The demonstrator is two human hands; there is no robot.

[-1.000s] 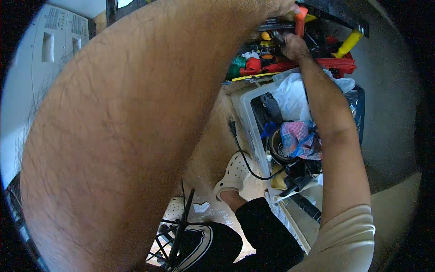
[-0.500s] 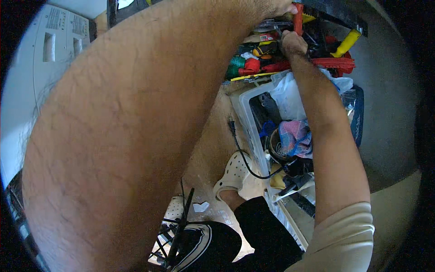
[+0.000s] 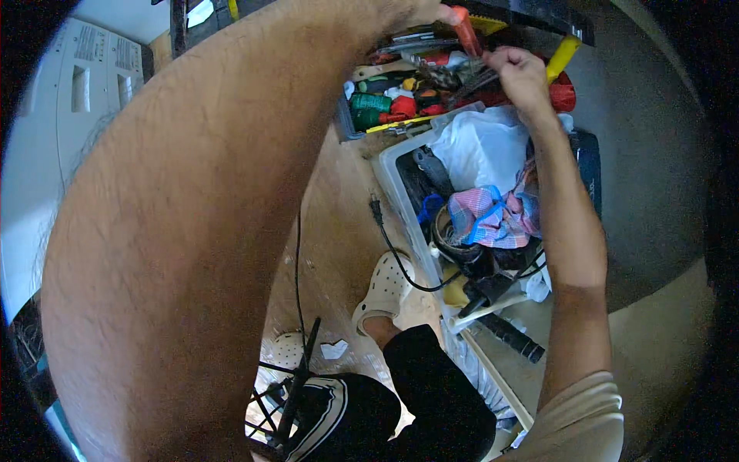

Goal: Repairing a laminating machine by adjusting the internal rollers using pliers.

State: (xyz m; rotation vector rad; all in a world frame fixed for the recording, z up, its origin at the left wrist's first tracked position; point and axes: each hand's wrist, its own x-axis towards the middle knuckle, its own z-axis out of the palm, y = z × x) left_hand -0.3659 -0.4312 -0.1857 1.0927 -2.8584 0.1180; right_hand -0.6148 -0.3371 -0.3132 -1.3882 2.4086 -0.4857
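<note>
Bare floor (image 3: pixel 335 223) opens left of the clear bin's rim (image 3: pixel 403 196), where a black cord (image 3: pixel 419 286) crosses; above, my left grip (image 3: pixel 425 11) clasps the red handle (image 3: pixel 466 32) over the crowded toolbox (image 3: pixel 347 119), a yellow handle (image 3: pixel 564 58) hemming my right grip (image 3: pixel 525 77), whose hold I cannot tell

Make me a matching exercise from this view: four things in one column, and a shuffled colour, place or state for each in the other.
Things:
1. Left hand
2. Plug
3. Cloth
4. Clogs

Descriptions:
A. Cream, with holes
B. Checked, inside the clear bin
C. Holding a red-orange object
D. Black, outside the clear bin

Right pairs: 1-C, 2-D, 3-B, 4-A
</note>
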